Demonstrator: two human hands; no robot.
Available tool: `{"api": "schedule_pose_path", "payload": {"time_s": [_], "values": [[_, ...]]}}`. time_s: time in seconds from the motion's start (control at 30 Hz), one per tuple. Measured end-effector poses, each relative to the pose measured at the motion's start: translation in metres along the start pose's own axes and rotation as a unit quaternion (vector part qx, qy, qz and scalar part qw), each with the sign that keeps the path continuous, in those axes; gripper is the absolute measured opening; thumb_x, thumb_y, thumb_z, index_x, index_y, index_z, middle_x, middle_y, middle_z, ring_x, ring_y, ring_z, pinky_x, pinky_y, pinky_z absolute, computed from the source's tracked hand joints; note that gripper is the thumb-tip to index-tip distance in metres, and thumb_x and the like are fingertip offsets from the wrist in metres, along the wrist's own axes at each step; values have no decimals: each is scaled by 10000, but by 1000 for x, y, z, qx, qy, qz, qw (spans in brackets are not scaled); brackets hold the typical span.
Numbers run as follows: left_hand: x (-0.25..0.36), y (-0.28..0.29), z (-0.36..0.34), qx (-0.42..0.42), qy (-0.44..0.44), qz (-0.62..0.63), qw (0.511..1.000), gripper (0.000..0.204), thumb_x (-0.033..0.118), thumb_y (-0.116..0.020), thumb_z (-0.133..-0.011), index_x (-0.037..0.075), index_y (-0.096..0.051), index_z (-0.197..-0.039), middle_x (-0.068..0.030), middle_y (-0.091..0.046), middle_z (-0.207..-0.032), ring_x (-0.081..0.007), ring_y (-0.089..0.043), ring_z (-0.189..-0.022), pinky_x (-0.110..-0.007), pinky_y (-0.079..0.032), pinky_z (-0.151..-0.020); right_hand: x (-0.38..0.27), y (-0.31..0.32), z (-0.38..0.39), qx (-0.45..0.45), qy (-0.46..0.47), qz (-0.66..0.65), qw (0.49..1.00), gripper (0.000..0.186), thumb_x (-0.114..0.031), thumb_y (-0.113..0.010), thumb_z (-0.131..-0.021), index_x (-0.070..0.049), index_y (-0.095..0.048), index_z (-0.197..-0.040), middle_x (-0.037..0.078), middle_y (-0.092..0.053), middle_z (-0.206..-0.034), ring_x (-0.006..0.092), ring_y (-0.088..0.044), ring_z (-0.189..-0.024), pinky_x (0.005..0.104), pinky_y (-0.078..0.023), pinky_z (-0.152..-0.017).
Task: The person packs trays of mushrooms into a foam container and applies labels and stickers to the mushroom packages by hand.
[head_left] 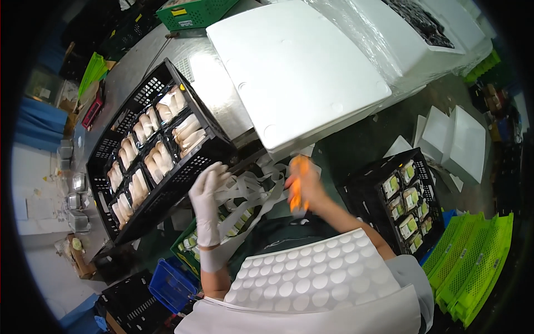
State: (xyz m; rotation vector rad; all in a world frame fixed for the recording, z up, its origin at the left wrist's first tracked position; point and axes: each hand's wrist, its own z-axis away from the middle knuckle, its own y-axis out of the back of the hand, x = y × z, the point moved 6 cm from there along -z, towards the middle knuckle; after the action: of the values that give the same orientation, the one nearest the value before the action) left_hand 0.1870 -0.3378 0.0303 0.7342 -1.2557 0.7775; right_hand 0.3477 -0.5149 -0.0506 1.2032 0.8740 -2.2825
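My right hand is bare and wraps round a long orange hand tool, held upright in front of me; it is too blurred to tell the exact kind. My left hand wears a white glove and is raised by the near side of a black crate. Its fingers are loosely bent and somewhat apart, with nothing visible in them. Inside that crate lie several film-wrapped trays of mushrooms. White paper strips hang between my hands. A white sheet of round stickers lies across my front.
A large white foam box stands on the metal table ahead. To the right, another black crate holds small labelled packs. Lime-green crates are at the far right. Below my left hand are a green crate of packs and a blue basket.
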Motion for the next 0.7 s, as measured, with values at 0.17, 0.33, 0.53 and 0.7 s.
{"api": "schedule_pose_path", "payload": {"time_s": [0.17, 0.33, 0.53, 0.7], "values": [[50, 148, 34, 249, -152, -8, 957, 306, 193, -473, -941, -58, -585, -1075, -146, -637, -977, -231, -630, -876, -297, -496, -806, 31, -107, 28, -124, -15, 22, 992, 197, -198, -466, -932, -35, -425, -1034, 115, -586, -724, 137, -523, -400, 261, -440, -369], [25, 282, 42, 307, -179, -19, 935, 371, 255, -462, -946, -41, -560, -1147, -125, -631, -1028, -218, -619, -928, -298, -476, -815, -16, -106, 1, -69, 85, 72, 991, 430, -341, -367, -964, 26, -471, -1164, 136, -610, -878, 96, -525, -576, 248, -481, -561], [-19, 338, 42, 366, -154, -4, 918, 288, 178, -466, -947, -46, -591, -1079, -121, -636, -992, -180, -612, -884, -275, -476, -812, -93, -156, -103, 3, 141, 156, 978, 348, -313, -510, -912, 35, -505, -908, 93, -556, -735, 133, -538, -507, 282, -513, -497], [7, 300, 35, 376, -262, -232, 858, 225, 77, -548, -881, -36, -597, -1069, -140, -639, -997, -222, -599, -918, -302, -457, -840, -130, -195, -216, 69, 198, 319, 924, 392, -320, -556, -862, 68, -509, -885, 124, -572, -665, 182, -566, -445, 329, -510, -423]]}}
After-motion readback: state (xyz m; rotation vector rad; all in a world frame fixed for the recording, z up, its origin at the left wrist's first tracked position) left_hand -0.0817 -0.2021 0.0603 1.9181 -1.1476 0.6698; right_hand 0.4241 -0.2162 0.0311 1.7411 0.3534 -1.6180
